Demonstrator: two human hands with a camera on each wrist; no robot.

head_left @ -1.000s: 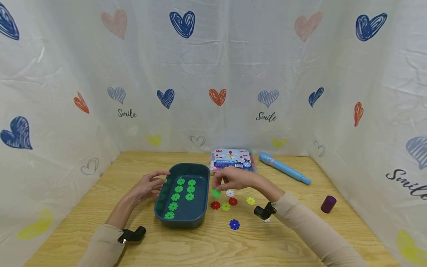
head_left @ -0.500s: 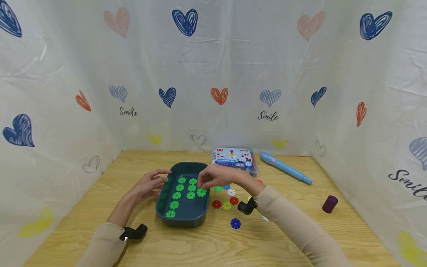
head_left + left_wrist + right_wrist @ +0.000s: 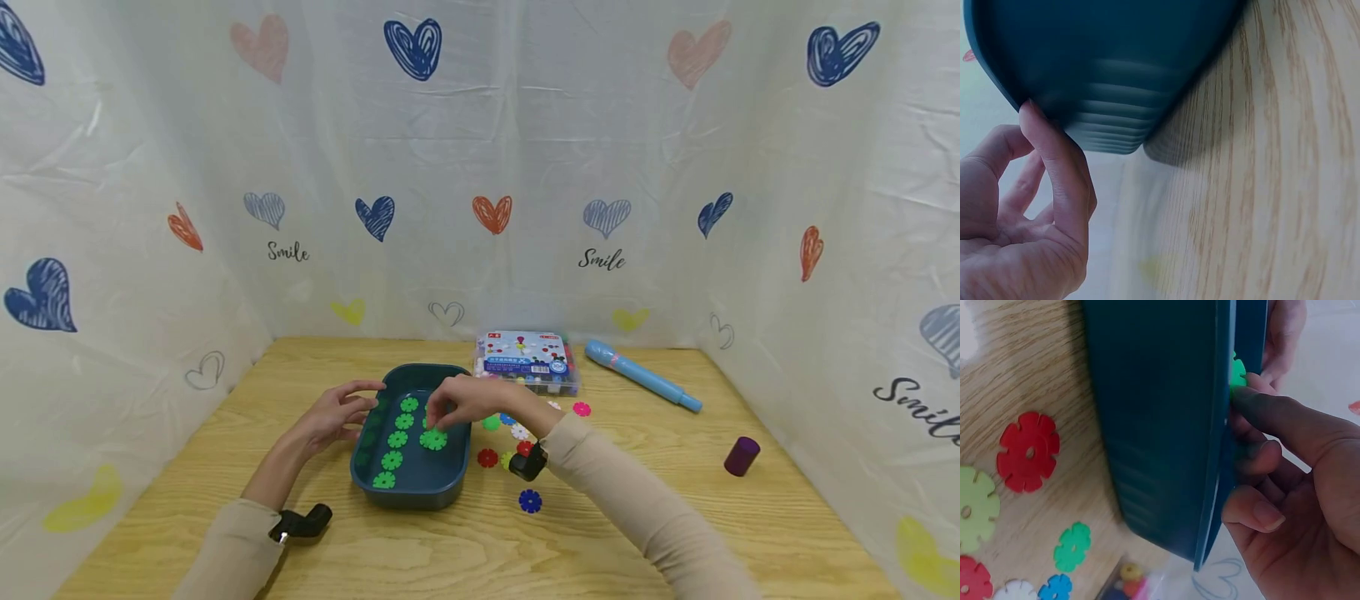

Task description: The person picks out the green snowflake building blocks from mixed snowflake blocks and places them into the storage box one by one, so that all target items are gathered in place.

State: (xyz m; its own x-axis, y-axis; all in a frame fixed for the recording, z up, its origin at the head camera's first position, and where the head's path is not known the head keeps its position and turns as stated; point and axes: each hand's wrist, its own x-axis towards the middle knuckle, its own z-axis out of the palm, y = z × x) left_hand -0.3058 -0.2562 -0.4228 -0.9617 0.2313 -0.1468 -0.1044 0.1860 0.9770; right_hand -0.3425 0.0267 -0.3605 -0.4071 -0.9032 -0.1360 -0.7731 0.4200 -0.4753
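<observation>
In the head view, a dark teal plastic tub [image 3: 408, 500] stands on the table, with green notched plastic discs [image 3: 392, 460] laid in columns on its floor. My right hand [image 3: 467, 398] is inside it, pinching another green disc [image 3: 432, 439] between thumb and finger just above the second column. The right wrist view shows that pinched disc [image 3: 1239, 372] partly hidden behind the tub's wall. My left hand [image 3: 330, 419] touches the tub's left rim with loosely bent fingers; in the left wrist view a fingertip [image 3: 1034, 112] rests against the rim's outer side.
Right of the tub lie loose discs, among them red [image 3: 487, 457], blue [image 3: 530, 501] and pink [image 3: 582, 409]. A clear box of parts [image 3: 527, 358] stands behind. Farther right are a light-blue tube [image 3: 642, 375] and a purple cylinder [image 3: 742, 456]. Curtains surround the table.
My right hand picked up a green disc beside the tub, carried it left over the rim and lowered it toward the second column. The left hand stayed at the left rim.
</observation>
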